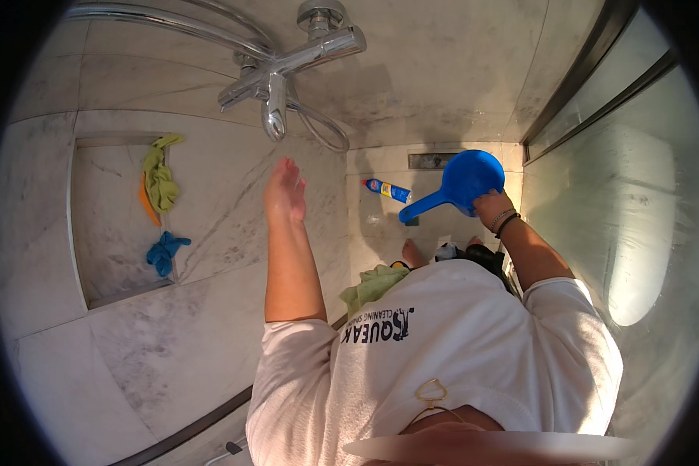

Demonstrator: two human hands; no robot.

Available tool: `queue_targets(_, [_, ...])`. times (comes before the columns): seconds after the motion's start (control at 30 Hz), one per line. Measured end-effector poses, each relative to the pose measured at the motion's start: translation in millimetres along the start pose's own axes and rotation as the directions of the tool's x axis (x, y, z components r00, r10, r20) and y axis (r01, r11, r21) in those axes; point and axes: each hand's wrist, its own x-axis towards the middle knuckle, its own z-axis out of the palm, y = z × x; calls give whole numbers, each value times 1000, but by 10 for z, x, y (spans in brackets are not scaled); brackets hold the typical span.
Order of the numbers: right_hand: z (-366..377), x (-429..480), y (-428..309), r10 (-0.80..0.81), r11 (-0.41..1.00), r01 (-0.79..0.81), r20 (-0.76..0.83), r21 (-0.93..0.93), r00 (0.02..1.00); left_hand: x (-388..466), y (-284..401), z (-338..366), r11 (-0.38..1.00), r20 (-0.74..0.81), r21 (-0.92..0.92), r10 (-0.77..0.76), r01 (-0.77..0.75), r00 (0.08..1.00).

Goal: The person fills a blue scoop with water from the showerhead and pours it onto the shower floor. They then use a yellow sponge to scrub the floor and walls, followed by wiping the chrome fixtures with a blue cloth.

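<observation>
My right hand (492,208) grips the rim of a blue plastic dipper (469,175). The dipper's handle points down and to the left, over the shower floor. My left hand (285,191) is raised just below the spout of a chrome shower mixer tap (275,119), with its palm turned to the right and nothing in it. On the floor tiles lies a blue cleaner bottle (387,190) with a red cap. A small dark green piece (412,221), perhaps a scouring pad, is partly hidden under the dipper's handle.
A wall niche (116,233) at left holds a yellow-green cloth (162,177), an orange item (149,201) and a blue cloth (166,253). A chrome hose (326,137) loops below the tap. Glass shower panel (594,192) at right; floor drain (431,161); green cloth (373,286) at my waist.
</observation>
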Motion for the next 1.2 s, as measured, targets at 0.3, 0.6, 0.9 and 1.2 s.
queue_targets(0.3, [253,8,21,15,1000,-16,13,3,1000,-22,334,309,979,243,-194,-19,68,970])
queue_targets(0.6, [414,155,-64,93,960,-109,76,258,993,-39,410,334,988,225,-152,13,22,974])
queue_targets(0.9, [497,338,-179,298,743,-319,137,588,945,-45,294,180,993,181,-109,-26,47,983])
queue_targets(1.2, [466,502,-125,338,728,-333,108,599,935,-44,99,-135,995,87,-53,-78,83,993])
